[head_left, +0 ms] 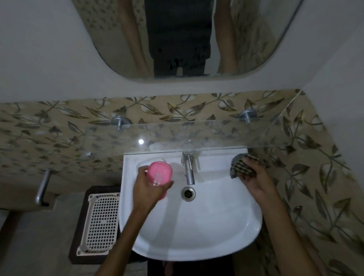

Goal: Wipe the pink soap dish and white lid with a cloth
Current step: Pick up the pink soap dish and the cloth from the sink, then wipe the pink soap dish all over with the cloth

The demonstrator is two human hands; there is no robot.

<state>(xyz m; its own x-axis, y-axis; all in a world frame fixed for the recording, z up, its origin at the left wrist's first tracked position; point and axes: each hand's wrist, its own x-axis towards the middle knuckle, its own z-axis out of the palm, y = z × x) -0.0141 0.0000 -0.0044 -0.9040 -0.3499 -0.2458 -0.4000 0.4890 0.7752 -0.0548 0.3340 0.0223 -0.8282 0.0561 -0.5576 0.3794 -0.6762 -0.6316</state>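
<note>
- L hand [146, 188] grips the pink soap dish [159, 173], fingers and thumb curled round its near edge; dish sits left of centre in the frame, held above the left part of the white sink [193, 237], just left of the tap [188, 168].
- I judge it's held over the basin so drips land in the sink, and tilted w/ the open side up toward the camera so the inside can be reached.
- R hand [256, 178] at right of centre holds the cloth [240, 166], fingers wrapped over it, bunched into a pad; cloth and dish well apart, so wiping not yet begun.
- Dish: oval, bright pink plastic, slotted drain ribs visible in its floor; looks rigid, light. Can't tell wet or dry – frame is dim and soft.
- White lid: a pale oval shape [158, 146] shows through the glass shelf [197, 135] above the dish; prob. the lid, not certain.
- Drain [188, 193] open below the tap.
</note>
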